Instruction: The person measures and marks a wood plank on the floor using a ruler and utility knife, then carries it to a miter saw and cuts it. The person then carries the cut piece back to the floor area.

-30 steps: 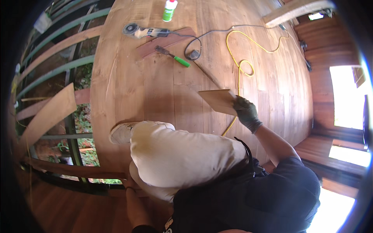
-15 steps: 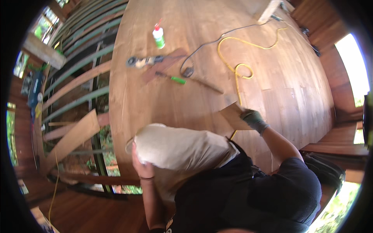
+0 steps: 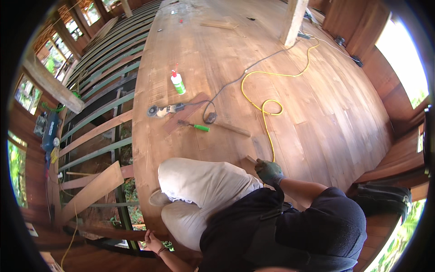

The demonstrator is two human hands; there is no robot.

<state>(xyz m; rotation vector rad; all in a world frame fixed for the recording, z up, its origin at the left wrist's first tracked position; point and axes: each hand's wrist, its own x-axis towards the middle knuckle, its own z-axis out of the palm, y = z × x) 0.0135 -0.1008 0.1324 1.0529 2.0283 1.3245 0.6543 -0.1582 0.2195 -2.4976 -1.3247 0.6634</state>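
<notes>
My gloved right hand (image 3: 268, 171) grips a small wooden board (image 3: 248, 163) beside my bent knee, partly hiding it. My left hand (image 3: 153, 240) is low at left, fingers curled at the dark reddish plank (image 3: 106, 233) along the open framing. Ahead lie a green-handled tool (image 3: 200, 128), a corded power tool (image 3: 159, 111) on a reddish scrap board (image 3: 176, 121), and a wooden stick (image 3: 233, 129). A white bottle (image 3: 177, 84) with a red top stands beyond them.
Open joists (image 3: 97, 149) border the plank floor (image 3: 326, 104) at left, with a loose board (image 3: 93, 190) across them. A blue cylinder machine (image 3: 50, 131) is far left. A yellow hose (image 3: 294, 74) winds toward a post (image 3: 294, 22). A black bag (image 3: 380, 199) sits right.
The view has swung up, showing more floor. My left hand went from low up to my knee and down again to the plank. My right hand has drawn the board inward toward my leg.
</notes>
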